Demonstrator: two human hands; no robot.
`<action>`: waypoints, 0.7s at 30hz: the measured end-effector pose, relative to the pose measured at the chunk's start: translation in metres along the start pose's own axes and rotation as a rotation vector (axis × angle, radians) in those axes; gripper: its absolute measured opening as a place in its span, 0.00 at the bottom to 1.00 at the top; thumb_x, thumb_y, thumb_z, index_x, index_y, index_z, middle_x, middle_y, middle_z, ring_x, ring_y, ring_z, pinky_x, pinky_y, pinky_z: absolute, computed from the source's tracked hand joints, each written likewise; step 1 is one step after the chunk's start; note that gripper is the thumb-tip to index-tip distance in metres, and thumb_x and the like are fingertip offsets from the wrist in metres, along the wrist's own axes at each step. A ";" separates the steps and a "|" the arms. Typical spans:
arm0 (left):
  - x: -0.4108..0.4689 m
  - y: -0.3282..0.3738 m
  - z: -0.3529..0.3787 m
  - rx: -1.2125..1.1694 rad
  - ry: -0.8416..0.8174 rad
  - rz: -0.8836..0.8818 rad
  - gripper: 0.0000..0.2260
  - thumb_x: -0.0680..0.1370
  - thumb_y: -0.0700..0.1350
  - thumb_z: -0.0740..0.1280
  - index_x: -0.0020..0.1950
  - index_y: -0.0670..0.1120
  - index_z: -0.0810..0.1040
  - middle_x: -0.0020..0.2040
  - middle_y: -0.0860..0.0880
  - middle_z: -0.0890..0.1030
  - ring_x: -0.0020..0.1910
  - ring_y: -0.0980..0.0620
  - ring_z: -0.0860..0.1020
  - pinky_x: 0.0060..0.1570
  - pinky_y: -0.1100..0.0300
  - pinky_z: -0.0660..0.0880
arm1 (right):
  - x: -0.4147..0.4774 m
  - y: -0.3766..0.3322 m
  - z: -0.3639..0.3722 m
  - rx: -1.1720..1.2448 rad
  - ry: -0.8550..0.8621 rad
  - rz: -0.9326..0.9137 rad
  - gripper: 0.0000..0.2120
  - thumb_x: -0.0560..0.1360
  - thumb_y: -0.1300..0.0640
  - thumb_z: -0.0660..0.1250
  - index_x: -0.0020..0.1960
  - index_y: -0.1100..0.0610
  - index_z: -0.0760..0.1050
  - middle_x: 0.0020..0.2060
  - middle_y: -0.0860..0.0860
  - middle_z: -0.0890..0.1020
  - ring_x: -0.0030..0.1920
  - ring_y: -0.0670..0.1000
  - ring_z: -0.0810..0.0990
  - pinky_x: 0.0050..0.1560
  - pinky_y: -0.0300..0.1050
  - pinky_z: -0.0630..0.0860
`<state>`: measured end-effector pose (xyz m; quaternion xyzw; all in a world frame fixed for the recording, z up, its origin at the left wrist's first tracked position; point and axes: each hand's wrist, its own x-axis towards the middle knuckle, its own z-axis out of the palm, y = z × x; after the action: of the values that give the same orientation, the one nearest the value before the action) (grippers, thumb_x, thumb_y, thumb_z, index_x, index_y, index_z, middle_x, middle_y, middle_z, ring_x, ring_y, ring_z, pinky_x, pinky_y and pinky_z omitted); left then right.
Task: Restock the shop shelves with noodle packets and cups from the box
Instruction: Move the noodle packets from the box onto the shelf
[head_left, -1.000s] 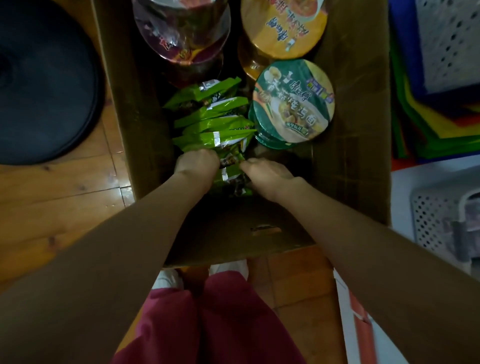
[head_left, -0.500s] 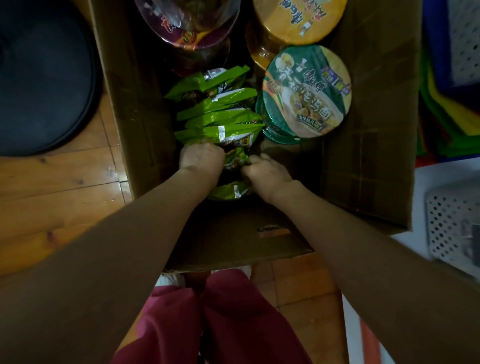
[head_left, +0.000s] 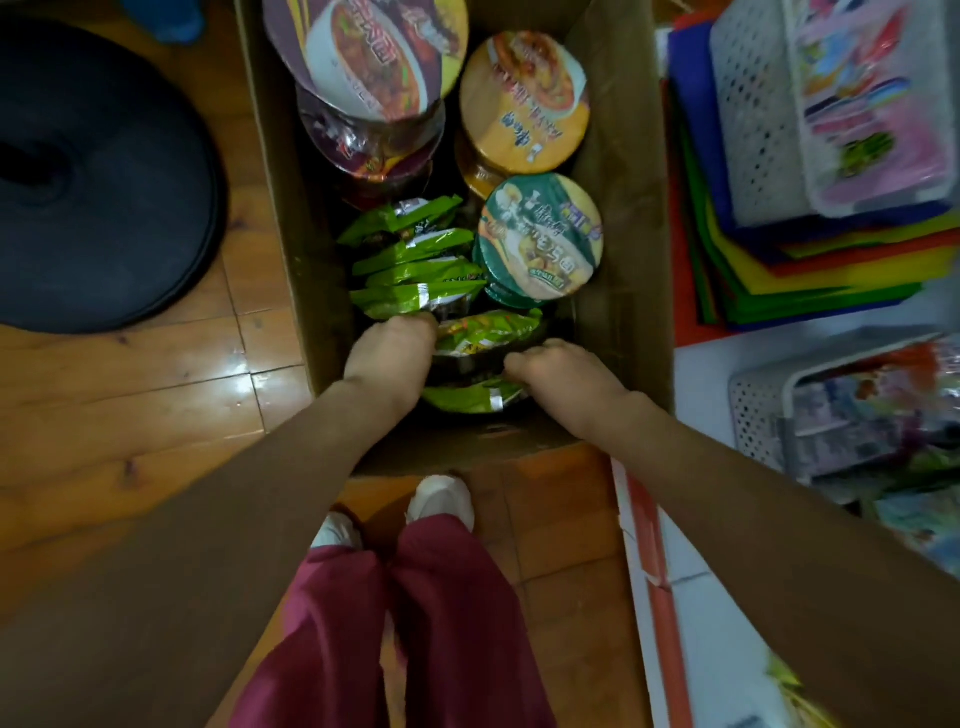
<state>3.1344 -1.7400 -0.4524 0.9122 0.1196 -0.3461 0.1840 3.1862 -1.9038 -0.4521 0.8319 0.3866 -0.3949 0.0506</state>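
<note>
In the middle of the frame, inside the open brown cardboard box (head_left: 618, 260), a green foil noodle packet (head_left: 488, 338) lies flat between both hands. The left hand (head_left: 389, 358) has its fingers curled down over the packet's left end, and the right hand (head_left: 561, 371) has its fingers bent round the right end. The fingertips of both dip out of sight below it. Just above the hands, a row of upright green packets (head_left: 415, 260) stands on edge. To its right is a green-lidded noodle cup (head_left: 540, 236), with an orange-lidded cup (head_left: 524, 101) and a purple-lidded cup (head_left: 369, 57) towards the top of the frame.
</note>
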 end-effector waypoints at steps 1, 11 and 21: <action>-0.008 0.003 -0.008 -0.011 0.012 0.005 0.15 0.75 0.28 0.56 0.59 0.38 0.71 0.56 0.37 0.77 0.55 0.37 0.77 0.50 0.49 0.74 | -0.011 0.000 -0.007 0.017 0.013 0.012 0.13 0.76 0.66 0.57 0.60 0.59 0.69 0.54 0.59 0.77 0.57 0.60 0.73 0.51 0.50 0.70; -0.125 0.022 -0.130 0.021 0.223 0.081 0.13 0.74 0.30 0.58 0.57 0.40 0.69 0.55 0.39 0.76 0.53 0.36 0.76 0.39 0.53 0.65 | -0.128 -0.043 -0.116 0.125 0.192 0.046 0.10 0.74 0.68 0.58 0.54 0.64 0.71 0.48 0.63 0.77 0.52 0.60 0.73 0.47 0.53 0.68; -0.300 0.049 -0.295 -0.100 0.693 0.244 0.08 0.67 0.31 0.70 0.43 0.37 0.74 0.33 0.37 0.77 0.33 0.35 0.76 0.31 0.54 0.63 | -0.298 -0.117 -0.262 0.338 0.512 0.130 0.05 0.76 0.62 0.62 0.51 0.62 0.73 0.47 0.59 0.78 0.51 0.58 0.73 0.45 0.48 0.65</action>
<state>3.1052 -1.6878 -0.0329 0.9726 0.0821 0.0142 0.2168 3.1519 -1.8997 -0.0404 0.9238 0.2617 -0.2273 -0.1624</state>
